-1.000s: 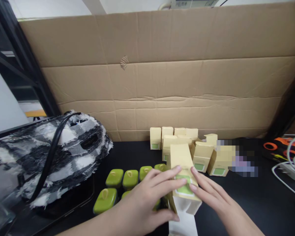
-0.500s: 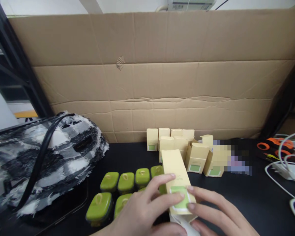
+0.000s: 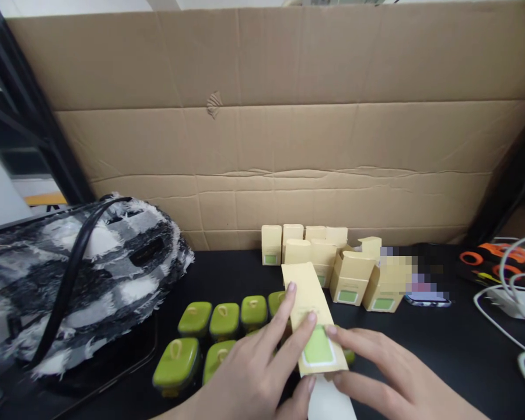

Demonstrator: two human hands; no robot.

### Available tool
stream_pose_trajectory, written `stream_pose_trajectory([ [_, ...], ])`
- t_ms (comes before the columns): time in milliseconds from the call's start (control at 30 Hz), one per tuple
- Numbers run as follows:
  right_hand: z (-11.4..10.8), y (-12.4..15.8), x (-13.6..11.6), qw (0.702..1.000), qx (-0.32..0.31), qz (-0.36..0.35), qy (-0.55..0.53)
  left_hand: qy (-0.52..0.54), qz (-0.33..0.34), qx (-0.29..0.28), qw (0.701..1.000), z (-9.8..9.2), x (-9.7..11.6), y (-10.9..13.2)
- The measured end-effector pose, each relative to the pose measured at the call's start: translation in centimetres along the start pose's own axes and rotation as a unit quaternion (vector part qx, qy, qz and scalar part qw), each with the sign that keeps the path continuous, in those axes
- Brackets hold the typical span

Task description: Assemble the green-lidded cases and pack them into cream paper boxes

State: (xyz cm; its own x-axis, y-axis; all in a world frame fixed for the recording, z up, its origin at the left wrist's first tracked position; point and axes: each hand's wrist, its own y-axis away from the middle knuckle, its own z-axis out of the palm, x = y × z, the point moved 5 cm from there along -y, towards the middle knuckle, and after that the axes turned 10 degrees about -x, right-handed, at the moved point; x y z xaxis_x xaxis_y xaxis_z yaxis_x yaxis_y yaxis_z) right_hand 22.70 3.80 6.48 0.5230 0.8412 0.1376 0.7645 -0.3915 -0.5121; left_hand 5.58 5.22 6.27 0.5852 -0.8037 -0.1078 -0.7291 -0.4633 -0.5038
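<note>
Both hands are on a cream cardboard box with a green label, its far end tilted up. My left hand lies across its left side, with two fingers on the front panel and the thumb at the near end. On the right, my right hand pinches the near right corner between its fingers. A white flat piece sticks out below the near end; I cannot tell if it is a flap or an insert. Several green lidded containers with loop tabs stand left of the box, some partly hidden behind my left hand.
Several more cream boxes stand upright behind, some with raised flaps. A shaggy black-and-white bag lies at left. Orange-handled items and white cables are at right. A cardboard panel closes off the back.
The box's far end has shifted slightly left. My left fingers have slid up its front, and my right fingers have moved toward its near corner. More of the white piece shows flat.
</note>
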Motion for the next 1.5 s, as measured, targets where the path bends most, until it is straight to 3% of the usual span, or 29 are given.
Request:
stream_pose_trajectory([
  [100,-0.2,0.0,-0.3,1.0,0.008,-0.012,0.026,0.001,0.002,-0.014,1.0,-0.2,0.2,-0.1],
  [267,-0.4,-0.1,-0.4,0.999,0.039,0.028,0.018,0.004,0.005,-0.045,0.999,0.5,0.2,0.0],
  [400,-0.1,0.7,-0.4,0.997,0.072,0.02,0.015,0.022,0.026,-0.012,0.999,1.4,0.0,0.6],
  [533,1.2,2.0,-0.1,0.999,0.043,0.023,0.012,0.014,0.029,-0.051,0.998,1.5,0.1,0.3],
  [633,2.0,2.6,0.4,0.997,0.002,0.069,-0.016,-0.008,0.024,-0.082,0.996,0.8,0.4,-0.2],
  [733,1.6,2.5,0.9,0.99,0.031,0.122,-0.065,-0.025,0.023,-0.07,0.997,0.3,0.5,-0.4],
  [867,0.3,1.2,0.0,0.993,0.084,0.06,-0.049,-0.049,0.038,-0.04,0.997,0.1,0.7,-0.4],
  [1033,0.3,0.6,0.2,0.993,0.071,0.094,-0.006,-0.069,0.05,0.001,0.996,-0.4,0.9,-0.7],
  [1267,0.1,0.6,0.1,0.996,0.07,0.062,0.01,-0.079,0.058,0.02,0.995,-0.3,1.3,-0.6],
  [1400,-0.4,0.9,0.0,0.996,0.079,0.031,0.033,0.049,0.015,0.002,0.999,-0.3,0.5,-0.2],
  [1500,-0.5,1.6,-0.6,0.993,0.11,0.043,0.023,0.224,-0.02,0.045,0.973,-1.1,-0.3,0.0],
])
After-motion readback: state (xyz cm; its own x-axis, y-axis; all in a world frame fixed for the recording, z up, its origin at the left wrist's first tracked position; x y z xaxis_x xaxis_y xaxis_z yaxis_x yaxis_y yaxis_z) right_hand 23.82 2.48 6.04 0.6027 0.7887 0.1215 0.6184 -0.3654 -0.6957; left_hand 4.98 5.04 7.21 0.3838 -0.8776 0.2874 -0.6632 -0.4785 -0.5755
